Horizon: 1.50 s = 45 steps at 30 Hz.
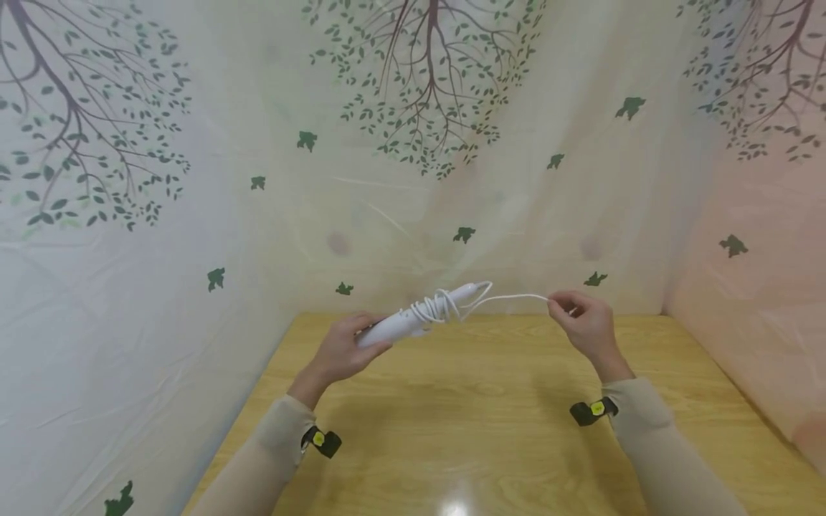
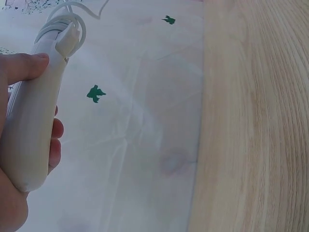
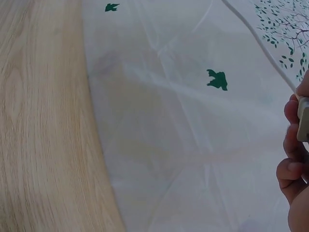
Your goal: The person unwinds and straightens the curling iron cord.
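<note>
A long white handheld appliance (image 1: 390, 330) with a rounded end is tilted up to the right above the table; its exact kind I cannot tell. My left hand (image 1: 342, 351) grips its thick end, thumb on one side and fingers round the other. White cord (image 1: 435, 308) is coiled several times about the appliance's upper part and leaves its narrow tip in a loop. From the coils a free length runs right to my right hand (image 1: 586, 324), whose fingers pinch the cord's end. A pale plug (image 3: 304, 120) shows partly among those fingers in the right wrist view.
Beneath both hands lies a wood-grain table (image 1: 477, 430). Pale curtains (image 1: 400, 201) with printed trees and green leaves stand behind it and along both sides. A black strap camera (image 1: 590, 411) sits on the right wrist, another camera (image 1: 325, 441) on the left.
</note>
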Available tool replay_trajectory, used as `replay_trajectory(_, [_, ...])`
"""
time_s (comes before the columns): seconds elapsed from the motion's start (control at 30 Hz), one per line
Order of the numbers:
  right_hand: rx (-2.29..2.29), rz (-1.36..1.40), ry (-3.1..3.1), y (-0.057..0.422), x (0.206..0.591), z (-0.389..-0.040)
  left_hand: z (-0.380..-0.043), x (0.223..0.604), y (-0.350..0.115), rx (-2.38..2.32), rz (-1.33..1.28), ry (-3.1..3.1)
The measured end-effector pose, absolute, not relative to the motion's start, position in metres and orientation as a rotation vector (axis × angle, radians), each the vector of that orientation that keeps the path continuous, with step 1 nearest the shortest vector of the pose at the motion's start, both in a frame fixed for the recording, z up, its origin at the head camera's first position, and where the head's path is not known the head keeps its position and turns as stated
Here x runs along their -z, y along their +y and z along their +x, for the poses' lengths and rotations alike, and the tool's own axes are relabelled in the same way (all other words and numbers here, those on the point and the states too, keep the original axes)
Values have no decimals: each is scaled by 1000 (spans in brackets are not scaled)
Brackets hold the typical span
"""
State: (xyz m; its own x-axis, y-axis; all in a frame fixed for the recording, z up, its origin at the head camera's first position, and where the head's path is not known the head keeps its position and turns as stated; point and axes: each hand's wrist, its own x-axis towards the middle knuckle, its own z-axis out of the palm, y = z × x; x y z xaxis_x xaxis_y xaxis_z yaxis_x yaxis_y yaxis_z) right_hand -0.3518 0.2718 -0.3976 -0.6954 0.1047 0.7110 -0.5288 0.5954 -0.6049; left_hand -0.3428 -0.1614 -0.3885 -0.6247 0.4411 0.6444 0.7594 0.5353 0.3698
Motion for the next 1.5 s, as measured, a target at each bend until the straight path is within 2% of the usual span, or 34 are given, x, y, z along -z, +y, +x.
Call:
replay_trajectory(0.57, [-1167, 371, -2224, 278, 421, -346, -344, 380, -163, 872, -945, -2283])
replay_trajectory(1.2, [-1093, 643, -2575, 265, 475, -329, -349, 374, -158, 823, -936, -2258])
replay_trajectory(1.5, [-1006, 580, -2578, 262, 474, -328, -350, 376, -148, 772, -955, -2298])
